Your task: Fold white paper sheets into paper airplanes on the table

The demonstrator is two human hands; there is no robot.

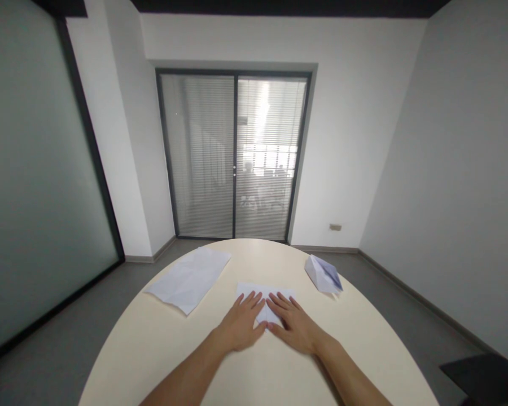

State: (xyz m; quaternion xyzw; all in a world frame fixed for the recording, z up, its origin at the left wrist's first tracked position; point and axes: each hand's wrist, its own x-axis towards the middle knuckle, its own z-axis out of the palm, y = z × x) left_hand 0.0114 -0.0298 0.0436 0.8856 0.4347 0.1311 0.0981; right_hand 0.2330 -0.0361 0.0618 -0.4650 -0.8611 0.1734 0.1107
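A small folded sheet of white paper (266,288) lies on the pale round table (254,378), in front of me. My left hand (243,324) rests flat on its left part, fingers stretched out. On the right part, my right hand (294,324) lies flat too, its fingers spread. The two thumbs come close together at the paper's near edge. Both hands cover much of the sheet, so its folds are mostly hidden; a piece of it shows between them.
A larger creased white sheet (190,279) lies at the table's left edge. At the right edge stands a folded paper shape (323,275). Beyond the table is a glass door with blinds (198,158). A dark object (486,375) shows at the lower right.
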